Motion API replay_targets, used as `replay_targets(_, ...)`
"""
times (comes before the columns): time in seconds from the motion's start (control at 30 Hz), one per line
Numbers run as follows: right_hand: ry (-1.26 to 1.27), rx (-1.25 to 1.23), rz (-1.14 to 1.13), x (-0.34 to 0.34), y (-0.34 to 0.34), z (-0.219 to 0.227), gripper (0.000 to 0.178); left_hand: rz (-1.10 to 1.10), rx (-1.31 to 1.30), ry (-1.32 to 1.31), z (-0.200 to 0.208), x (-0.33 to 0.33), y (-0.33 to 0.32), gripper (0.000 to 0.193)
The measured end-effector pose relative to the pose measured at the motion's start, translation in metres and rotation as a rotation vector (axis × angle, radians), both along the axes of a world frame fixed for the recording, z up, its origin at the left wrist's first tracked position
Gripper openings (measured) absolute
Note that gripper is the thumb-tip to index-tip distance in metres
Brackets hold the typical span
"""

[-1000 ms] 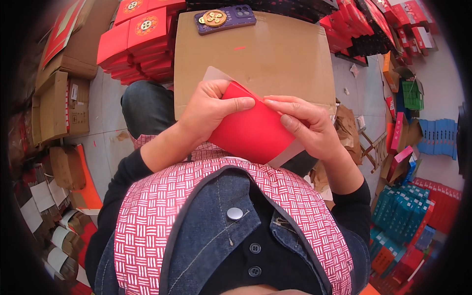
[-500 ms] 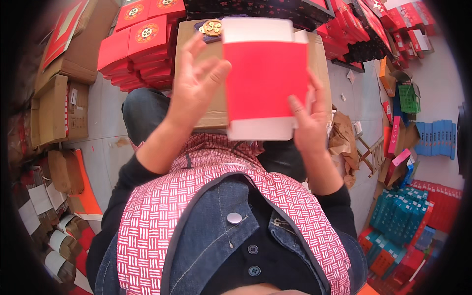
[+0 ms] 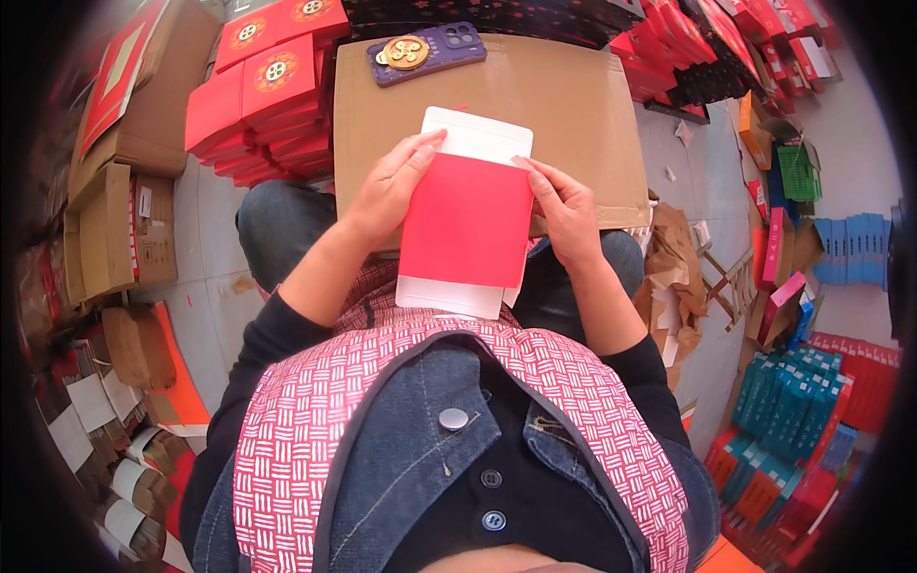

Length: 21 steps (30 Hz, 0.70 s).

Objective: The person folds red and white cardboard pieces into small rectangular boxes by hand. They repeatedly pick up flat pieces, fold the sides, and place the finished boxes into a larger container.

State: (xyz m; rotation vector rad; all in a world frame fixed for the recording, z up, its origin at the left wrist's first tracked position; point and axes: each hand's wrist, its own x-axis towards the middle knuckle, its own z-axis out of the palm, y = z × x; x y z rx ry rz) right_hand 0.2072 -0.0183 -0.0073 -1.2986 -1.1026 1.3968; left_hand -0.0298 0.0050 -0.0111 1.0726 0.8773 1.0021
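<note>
Between my hands is a red paper box [image 3: 465,220] with white end flaps sticking out at its far and near ends. It looks flat or only partly opened out, and tilts slightly to the right at its far end. My left hand [image 3: 390,186] grips its left edge near the far corner, fingers closed along the side. At the far right corner my right hand [image 3: 565,205] pinches the edge by a small side flap. The box is held above my lap, its far end over a cardboard box top [image 3: 564,105].
A purple phone [image 3: 449,59] with a gold round ornament lies at the far left of the cardboard. Stacked red boxes [image 3: 277,86] stand left of it. Crumpled brown paper [image 3: 671,258] is at right, with teal boxes [image 3: 783,401] and a green basket [image 3: 798,172] beyond.
The red box has come nearer and left, uncovering the phone. My left hand, previously apart with fingers spread, now holds its left edge. My right hand has shifted toward its far corner.
</note>
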Motion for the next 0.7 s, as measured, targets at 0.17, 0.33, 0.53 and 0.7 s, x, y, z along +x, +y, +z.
replay_targets(0.17, 0.094, 0.14, 0.035, 0.008, 0.005, -0.009, 0.023, -0.121, -0.002, -0.126, -0.002, -0.007, 0.011, 0.032)
replay_targets(0.33, 0.108, 0.353, 0.037, 0.005, 0.013, -0.009, 0.012, -0.057, 0.047, -0.088, -0.004, -0.004, 0.015, 0.023)
replay_targets(0.53, 0.067, 0.114, 0.232, 0.009, 0.046, 0.032, 0.012, -0.075, 0.209, 0.013, 0.004, 0.003, 0.01, 0.017)
replay_targets(0.7, -0.13, -0.201, 0.593, 0.0, 0.068, 0.046, 0.023, -0.058, 0.316, 0.072, 0.009, 0.01, 0.003, 0.017)
